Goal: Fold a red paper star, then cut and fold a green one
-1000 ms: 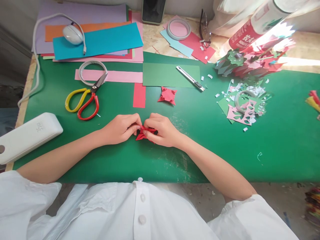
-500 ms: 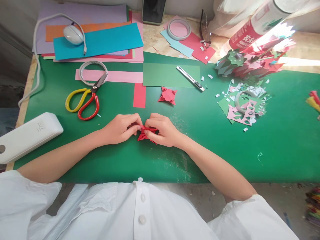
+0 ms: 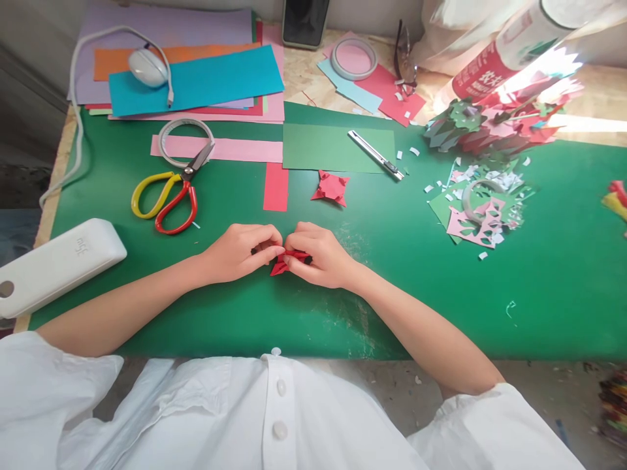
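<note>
Both my hands pinch a small piece of folded red paper [image 3: 281, 266] low over the green mat, close to my body. My left hand [image 3: 243, 251] grips its upper left corner between thumb and forefinger. Across its right side lies the thumb of my right hand [image 3: 321, 254], the other fingers curled behind. Much of the paper is hidden by my fingers. Just beyond my hands a folded red paper piece [image 3: 332, 188] with pointed corners lies flat. A red paper strip [image 3: 275, 187] rests to its left.
Scissors [image 3: 181, 189] and a tape roll [image 3: 169, 156] lie to the left, near a white power bank [image 3: 63, 264]. A utility knife [image 3: 376, 155] rests on green paper [image 3: 313, 147]. Paper scraps [image 3: 475, 225] and a tilted bottle [image 3: 509, 52] are at right. Coloured sheets [image 3: 196, 85] fill the back left.
My left thumb and forefinger have shifted slightly at the red paper's upper left corner, and less of the paper shows. The whole view has moved a little; the other things stay put.
</note>
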`<state>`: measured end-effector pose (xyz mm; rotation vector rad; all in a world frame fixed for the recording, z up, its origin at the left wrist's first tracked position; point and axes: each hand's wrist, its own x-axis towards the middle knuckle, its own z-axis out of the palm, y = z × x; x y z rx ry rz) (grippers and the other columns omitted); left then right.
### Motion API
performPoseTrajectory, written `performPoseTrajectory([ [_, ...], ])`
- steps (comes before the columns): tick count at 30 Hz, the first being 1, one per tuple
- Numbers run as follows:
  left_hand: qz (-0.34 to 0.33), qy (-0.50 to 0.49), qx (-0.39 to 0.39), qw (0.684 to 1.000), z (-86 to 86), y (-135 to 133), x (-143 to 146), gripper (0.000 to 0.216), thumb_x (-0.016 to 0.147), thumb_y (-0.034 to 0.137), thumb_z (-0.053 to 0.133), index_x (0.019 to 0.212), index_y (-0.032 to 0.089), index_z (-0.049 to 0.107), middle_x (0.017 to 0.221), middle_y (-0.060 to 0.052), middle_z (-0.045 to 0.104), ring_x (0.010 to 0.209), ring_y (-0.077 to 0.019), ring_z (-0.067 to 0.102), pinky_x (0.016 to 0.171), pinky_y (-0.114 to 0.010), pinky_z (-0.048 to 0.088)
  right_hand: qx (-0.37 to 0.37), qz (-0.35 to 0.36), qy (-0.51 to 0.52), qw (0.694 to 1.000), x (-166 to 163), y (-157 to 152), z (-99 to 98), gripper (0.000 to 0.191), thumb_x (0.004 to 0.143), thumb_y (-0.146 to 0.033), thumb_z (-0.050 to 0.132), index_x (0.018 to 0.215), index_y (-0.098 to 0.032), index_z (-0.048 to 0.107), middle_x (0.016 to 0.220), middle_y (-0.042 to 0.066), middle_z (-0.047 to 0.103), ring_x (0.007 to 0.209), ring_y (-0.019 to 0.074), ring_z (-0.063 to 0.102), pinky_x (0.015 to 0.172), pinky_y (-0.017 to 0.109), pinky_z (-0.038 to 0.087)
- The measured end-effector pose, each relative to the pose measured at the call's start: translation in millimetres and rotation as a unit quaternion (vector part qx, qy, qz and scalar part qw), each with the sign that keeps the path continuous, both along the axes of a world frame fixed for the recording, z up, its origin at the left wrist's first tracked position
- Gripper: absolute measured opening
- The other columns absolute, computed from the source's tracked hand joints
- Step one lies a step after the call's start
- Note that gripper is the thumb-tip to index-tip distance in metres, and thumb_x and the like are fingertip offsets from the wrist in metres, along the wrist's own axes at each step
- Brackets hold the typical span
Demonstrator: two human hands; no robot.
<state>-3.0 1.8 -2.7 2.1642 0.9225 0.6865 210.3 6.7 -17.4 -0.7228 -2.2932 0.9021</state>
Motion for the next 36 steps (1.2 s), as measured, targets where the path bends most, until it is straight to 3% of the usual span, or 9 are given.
performPoseTrajectory([
  [11, -0.017, -0.004, -0.036, 0.999, 0.8, 1.3, -0.1, 0.016, 0.097, 0.017, 0.049, 0.084, 0.018, 0.058, 0.068, 0.008, 0.065, 0.058, -0.0026, 0.060, 0.060, -0.011, 0.045, -0.031, 0.001, -0.001, 1.000, 1.2, 1.0, 2.5, 0.023, 0.086, -0.017, 0.049, 0.066, -0.022, 0.040, 0.056, -0.004, 0.043, 0.062, 0.0125, 0.035, 0.065, 0.028, 0.032],
  [23, -0.017, -0.013, -0.075, 0.997, 0.5, 3.1, -1.6, 0.019, 0.098, 0.023, 0.051, 0.082, 0.019, 0.058, 0.066, 0.008, 0.066, 0.057, -0.0033, 0.062, 0.059, -0.012, 0.045, -0.069, -0.002, -0.012, 0.998, 2.5, 1.1, 6.5, 0.029, 0.097, -0.028, 0.050, 0.070, -0.019, 0.054, 0.061, -0.001, 0.054, 0.067, 0.0127, 0.042, 0.064, 0.026, 0.033],
  [36, -0.029, -0.018, -0.102, 0.994, 3.0, 3.4, -0.2, 0.024, 0.100, 0.028, 0.047, 0.081, 0.019, 0.057, 0.069, 0.006, 0.068, 0.057, -0.0044, 0.062, 0.061, -0.014, 0.046, -0.103, 0.008, -0.003, 0.995, 5.2, 4.5, 9.4, 0.027, 0.094, -0.026, 0.051, 0.068, -0.020, 0.055, 0.058, -0.002, 0.048, 0.067, 0.0132, 0.043, 0.066, 0.026, 0.035],
])
